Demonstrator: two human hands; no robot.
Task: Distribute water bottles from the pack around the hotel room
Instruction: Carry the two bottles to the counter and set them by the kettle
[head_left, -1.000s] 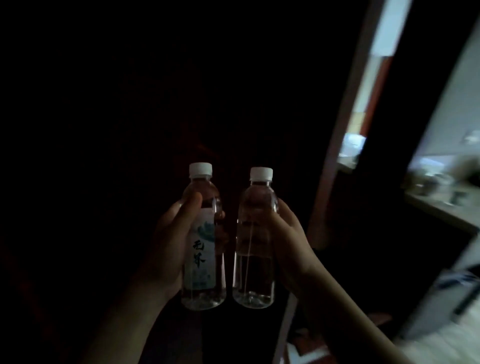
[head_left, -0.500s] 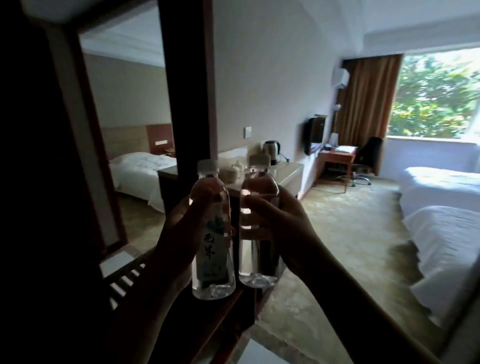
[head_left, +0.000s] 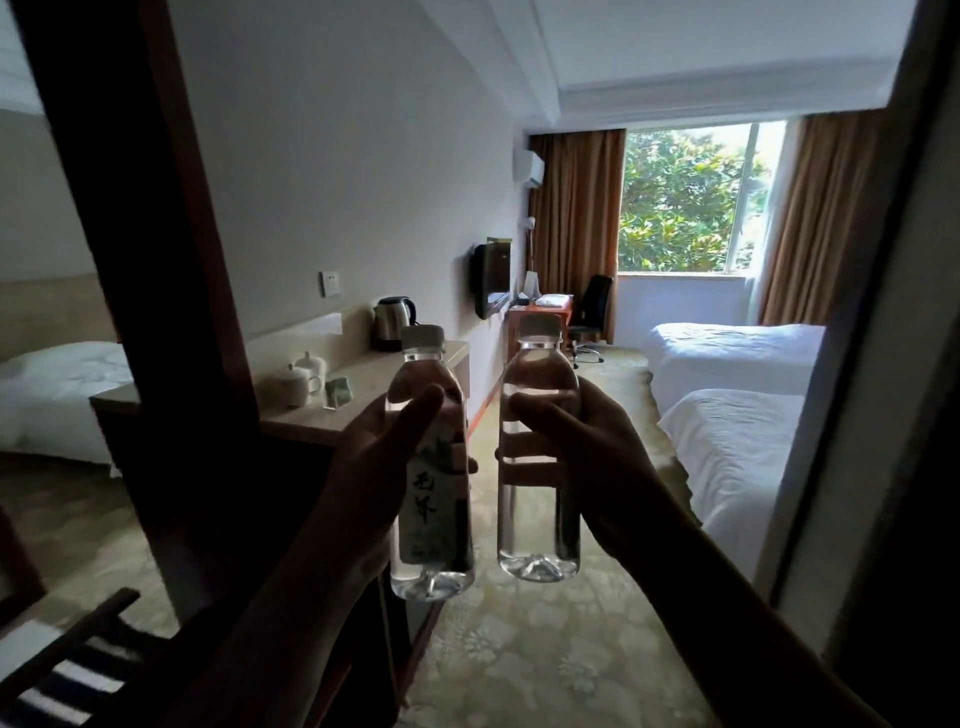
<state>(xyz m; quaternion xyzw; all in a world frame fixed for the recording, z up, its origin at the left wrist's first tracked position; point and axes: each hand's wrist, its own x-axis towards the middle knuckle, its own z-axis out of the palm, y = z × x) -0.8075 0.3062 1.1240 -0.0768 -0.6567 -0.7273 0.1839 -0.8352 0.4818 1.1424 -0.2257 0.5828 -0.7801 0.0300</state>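
I hold two clear water bottles upright side by side in front of me, both with white caps. My left hand (head_left: 363, 467) grips the left bottle (head_left: 431, 540), whose label with dark characters faces me. My right hand (head_left: 597, 457) wraps around the right bottle (head_left: 538, 519), whose side toward me shows no label. The two bottles are a small gap apart. Both hands are dark against the bright room.
A counter (head_left: 363, 384) on the left wall carries a kettle (head_left: 393, 322), two lidded cups (head_left: 297, 383) and a small packet. Two white beds (head_left: 737, 447) stand at the right. A desk (head_left: 540, 312), chair (head_left: 592, 312) and wall TV (head_left: 491, 280) sit near the window. Carpeted floor (head_left: 545, 649) stretches ahead.
The view has swung from a dark corner out into the lit room and come closer to the counter. Both hands keep the same hold on their bottles.
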